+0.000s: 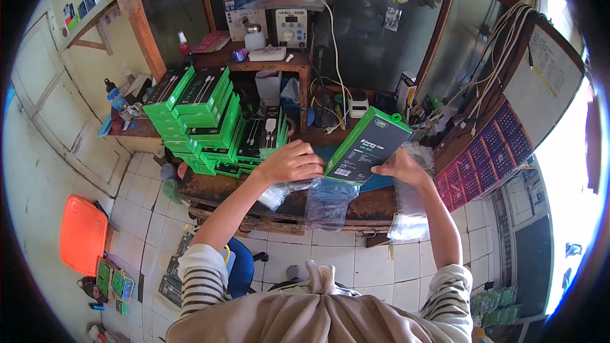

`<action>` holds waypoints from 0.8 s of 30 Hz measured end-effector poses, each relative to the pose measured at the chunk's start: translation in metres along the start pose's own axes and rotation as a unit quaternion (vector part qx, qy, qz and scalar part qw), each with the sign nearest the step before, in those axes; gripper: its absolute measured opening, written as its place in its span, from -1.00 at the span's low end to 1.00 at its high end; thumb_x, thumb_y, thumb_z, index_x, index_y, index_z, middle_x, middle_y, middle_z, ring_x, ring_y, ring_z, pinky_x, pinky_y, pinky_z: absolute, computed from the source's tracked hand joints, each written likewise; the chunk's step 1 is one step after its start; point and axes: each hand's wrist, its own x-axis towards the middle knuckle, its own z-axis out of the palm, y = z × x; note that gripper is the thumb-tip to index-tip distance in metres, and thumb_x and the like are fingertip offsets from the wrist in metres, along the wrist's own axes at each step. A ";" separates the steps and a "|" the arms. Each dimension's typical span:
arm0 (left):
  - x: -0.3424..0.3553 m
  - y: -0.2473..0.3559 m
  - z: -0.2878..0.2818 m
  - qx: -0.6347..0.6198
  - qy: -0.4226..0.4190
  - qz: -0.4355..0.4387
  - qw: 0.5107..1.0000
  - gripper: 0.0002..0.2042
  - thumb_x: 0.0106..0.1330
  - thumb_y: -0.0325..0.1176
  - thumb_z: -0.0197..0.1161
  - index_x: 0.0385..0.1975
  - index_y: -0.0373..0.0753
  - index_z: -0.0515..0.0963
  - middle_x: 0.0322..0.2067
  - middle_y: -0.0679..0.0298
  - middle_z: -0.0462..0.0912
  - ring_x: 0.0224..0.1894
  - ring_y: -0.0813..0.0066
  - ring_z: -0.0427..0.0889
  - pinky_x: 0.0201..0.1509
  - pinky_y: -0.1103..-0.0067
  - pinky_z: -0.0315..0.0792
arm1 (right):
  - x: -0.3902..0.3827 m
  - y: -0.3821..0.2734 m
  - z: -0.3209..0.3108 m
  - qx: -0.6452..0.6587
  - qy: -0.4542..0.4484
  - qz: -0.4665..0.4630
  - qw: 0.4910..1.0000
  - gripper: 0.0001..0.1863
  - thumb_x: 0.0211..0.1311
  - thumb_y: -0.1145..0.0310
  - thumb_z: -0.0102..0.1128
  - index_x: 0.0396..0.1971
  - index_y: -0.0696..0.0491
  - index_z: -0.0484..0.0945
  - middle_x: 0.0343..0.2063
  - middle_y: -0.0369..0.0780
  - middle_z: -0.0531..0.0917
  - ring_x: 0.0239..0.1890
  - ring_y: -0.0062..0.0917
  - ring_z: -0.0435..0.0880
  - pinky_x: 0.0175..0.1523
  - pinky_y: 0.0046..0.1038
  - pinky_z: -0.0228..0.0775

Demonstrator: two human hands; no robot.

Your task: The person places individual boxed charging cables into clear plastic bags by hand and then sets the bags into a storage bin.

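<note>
I hold a flat green and black box (368, 145) tilted above the desk edge. My left hand (292, 162) grips its lower left corner. My right hand (399, 166) holds its lower right side. A clear plastic sleeve (329, 200) hangs just under the box and over the front of the wooden desk (375, 206). To the left stands a tall stack of matching green boxes (203, 111), with more of them (264, 136) lying beside my left hand.
More clear plastic bags (410, 219) hang at the desk's right front. A shelf at the back carries a soldering station (289, 25) and a lamp. White cables (489, 67) hang at the right. An orange stool (82, 234) and loose green boxes (114, 282) are on the tiled floor.
</note>
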 end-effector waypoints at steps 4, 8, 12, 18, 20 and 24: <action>0.003 0.005 -0.003 -0.012 0.005 0.001 1.000 -0.83 -0.04 -0.29 0.32 -0.49 -0.10 0.48 -0.39 0.50 0.49 -0.37 0.55 0.39 -0.33 0.61 0.31 | 0.004 -0.015 0.002 -0.090 -0.024 0.021 0.995 -0.39 -0.07 0.46 0.34 0.01 0.24 0.27 -0.12 -0.16 0.51 -0.07 -0.50 0.49 -0.02 -0.46 0.43; 0.007 0.008 -0.001 -0.045 -0.003 -0.019 0.999 -0.83 -0.04 -0.29 0.33 -0.48 -0.09 0.48 -0.39 0.48 0.47 -0.35 0.53 0.39 -0.30 0.59 0.32 | 0.005 -0.014 -0.001 -0.151 -0.020 0.026 0.988 -0.41 -0.10 0.34 0.37 -0.06 0.23 0.33 -0.25 -0.10 0.58 -0.19 -0.47 0.58 -0.10 -0.48 0.45; 0.005 0.011 0.000 -0.093 -0.008 -0.099 0.991 -0.83 -0.02 -0.29 0.34 -0.46 -0.12 0.51 -0.39 0.38 0.41 -0.35 0.44 0.40 -0.26 0.54 0.33 | 0.013 -0.004 0.001 -0.341 -0.029 0.031 0.939 -0.39 -0.13 0.22 0.38 -0.11 0.23 0.36 -0.35 -0.04 0.60 -0.27 -0.41 0.62 -0.17 -0.45 0.46; -0.015 0.039 0.059 -0.325 0.134 -0.368 0.861 -0.53 0.00 -0.37 0.36 -0.10 -0.17 0.29 -0.11 0.14 0.34 -0.14 0.33 0.45 -0.03 0.44 0.37 | 0.014 0.009 0.004 -0.334 0.024 -0.077 0.939 -0.39 -0.18 0.22 0.38 -0.12 0.23 0.37 -0.29 -0.03 0.61 -0.23 -0.27 0.63 -0.14 -0.32 0.44; -0.015 0.044 0.069 -0.434 0.197 -0.420 0.773 -0.17 0.00 -0.37 0.39 0.17 -0.18 -0.10 -0.01 0.08 0.35 -0.07 0.35 0.46 0.09 0.40 0.34 | 0.013 0.006 0.008 -0.264 0.041 -0.028 0.963 -0.41 -0.18 0.26 0.38 -0.12 0.22 0.39 -0.28 -0.02 0.61 -0.17 -0.27 0.61 -0.07 -0.33 0.42; -0.002 0.049 0.074 -0.500 0.181 -0.457 0.713 -0.23 0.02 -0.42 0.37 0.18 -0.18 -0.03 -0.14 0.14 0.45 -0.09 0.37 0.48 0.09 0.41 0.32 | 0.014 0.012 0.005 -0.305 0.027 -0.044 0.951 -0.35 -0.13 0.29 0.38 -0.03 0.22 0.31 -0.23 -0.02 0.59 -0.14 -0.33 0.59 -0.04 -0.37 0.42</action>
